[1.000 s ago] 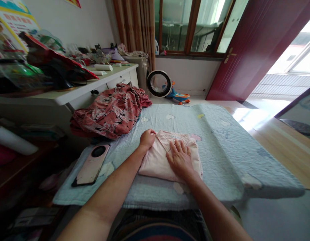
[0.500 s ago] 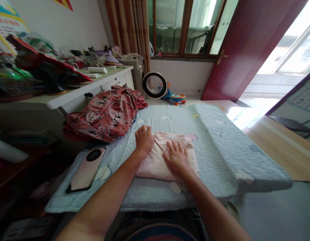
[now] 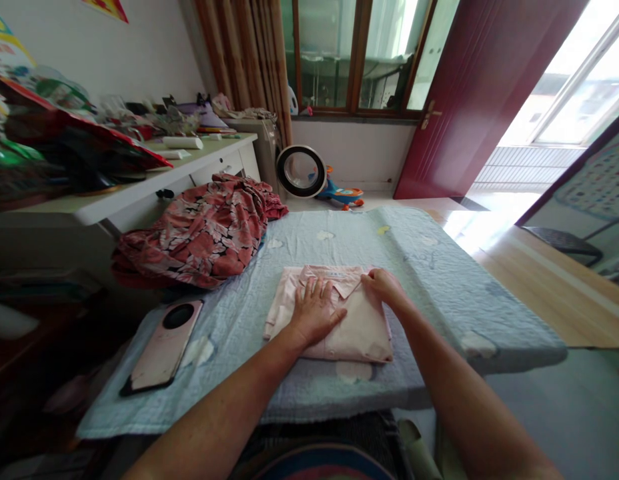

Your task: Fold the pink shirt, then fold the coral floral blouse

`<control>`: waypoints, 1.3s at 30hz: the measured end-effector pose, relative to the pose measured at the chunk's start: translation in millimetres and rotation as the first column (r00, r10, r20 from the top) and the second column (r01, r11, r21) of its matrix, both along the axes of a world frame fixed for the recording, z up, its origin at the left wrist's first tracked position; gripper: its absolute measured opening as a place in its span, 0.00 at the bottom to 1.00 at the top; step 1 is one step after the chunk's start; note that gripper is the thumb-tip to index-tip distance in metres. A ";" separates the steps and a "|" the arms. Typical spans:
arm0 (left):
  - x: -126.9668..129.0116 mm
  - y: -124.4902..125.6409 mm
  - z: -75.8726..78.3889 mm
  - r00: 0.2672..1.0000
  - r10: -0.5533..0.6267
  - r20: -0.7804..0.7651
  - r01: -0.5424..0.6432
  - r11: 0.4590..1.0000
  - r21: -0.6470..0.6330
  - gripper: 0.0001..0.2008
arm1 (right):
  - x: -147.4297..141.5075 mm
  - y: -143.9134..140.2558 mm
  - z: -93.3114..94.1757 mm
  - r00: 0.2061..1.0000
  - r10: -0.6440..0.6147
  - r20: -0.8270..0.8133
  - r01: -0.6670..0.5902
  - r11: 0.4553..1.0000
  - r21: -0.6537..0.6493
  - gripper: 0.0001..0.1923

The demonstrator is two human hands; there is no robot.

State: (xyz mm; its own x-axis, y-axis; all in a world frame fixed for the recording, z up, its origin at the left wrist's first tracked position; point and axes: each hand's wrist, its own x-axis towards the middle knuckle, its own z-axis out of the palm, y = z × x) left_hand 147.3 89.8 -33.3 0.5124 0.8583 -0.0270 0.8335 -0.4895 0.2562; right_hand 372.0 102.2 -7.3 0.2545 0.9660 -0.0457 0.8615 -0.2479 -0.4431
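Left hand: fingers spread flat on folded pink shirt | Right hand: fingers pinch it beside collar

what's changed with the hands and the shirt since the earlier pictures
The left hand has moved right, off the left edge of the pink shirt, and now lies flat on its front. The right hand has left the front, going right to the collar's right side, which it seems to pinch. The shirt stays folded; the phone and floral cloth lie as before.
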 end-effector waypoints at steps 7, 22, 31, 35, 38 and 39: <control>0.0 -2.8 3.0 1.000 -0.006 0.019 0.007 1.000 -0.023 0.40 | 6.8 5.7 11.3 0.961 0.142 -0.238 -0.162 0.985 -0.064 0.05; 0.8 -3.4 2.9 1.000 0.008 0.011 -0.007 1.000 -0.023 0.42 | 3.1 -3.5 -19.4 0.986 0.037 -0.163 -0.006 0.982 0.187 0.06; 0.8 -4.5 2.2 0.999 0.014 0.032 -0.013 1.000 -0.027 0.41 | -66.9 -36.4 -5.2 0.979 0.139 0.152 -0.172 0.959 0.226 0.27; 0.8 -3.7 -7.5 0.995 0.029 0.100 -0.030 0.999 0.010 0.41 | -79.2 -38.6 -21.6 0.983 0.138 0.124 -0.151 0.984 0.098 0.26; -5.4 -2.1 -11.4 0.978 -0.010 0.211 0.006 1.000 0.021 0.40 | -77.5 -38.4 -27.7 0.981 0.130 0.146 -0.138 0.989 0.043 0.28; -10.2 -1.2 -10.8 0.963 -0.035 0.267 0.032 0.999 0.014 0.38 | -76.7 -38.2 -28.0 0.979 0.132 0.153 -0.139 0.990 0.035 0.29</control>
State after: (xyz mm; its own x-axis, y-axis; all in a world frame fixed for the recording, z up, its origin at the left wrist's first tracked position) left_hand 137.1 88.6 -44.1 0.5284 0.8401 0.1223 0.7186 -0.5193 0.4626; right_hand 295.3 64.0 -35.3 0.1218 0.9922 0.0276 0.9432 -0.1071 -0.3146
